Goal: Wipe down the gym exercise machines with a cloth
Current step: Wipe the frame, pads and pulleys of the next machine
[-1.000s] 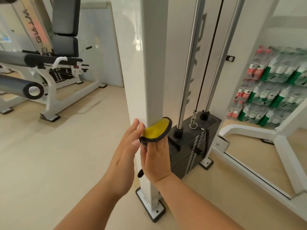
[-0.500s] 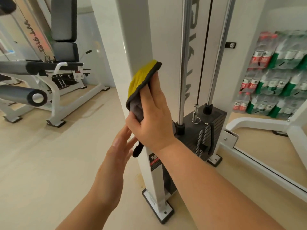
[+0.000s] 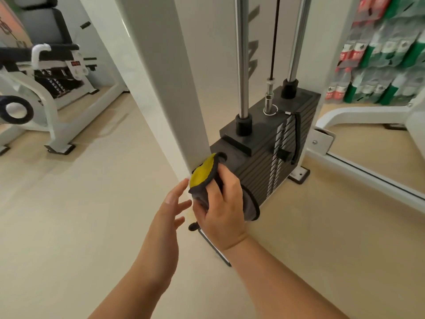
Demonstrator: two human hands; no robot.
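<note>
Fingers (image 3: 213, 192) of the right hand (image 3: 220, 210) are curled tightly over the cloth (image 3: 202, 174), which is bunched with its yellow face turned out and its grey edge trailing down to the right of the wrist. The cloth is pressed against the low end of the white post (image 3: 165, 88), just above the foot plate, so this low stretch of the frame is judged to be what is being wiped. A full-fist grip is likely used so that pressure can be kept on a narrow upright surface.

To the left, the left hand (image 3: 170, 210) is held open with fingers loosely spread, nothing grasped, its fingertips just beside the post and the cloth; whether the post is touched cannot be told. It is probably kept there for balance or guidance.

Farther right, the weight stack (image 3: 264, 166) stands behind the post, with two chrome rods (image 3: 241, 65) and a cable (image 3: 274, 38) rising from it. Far left, a second machine (image 3: 53, 72) is seen.
</note>
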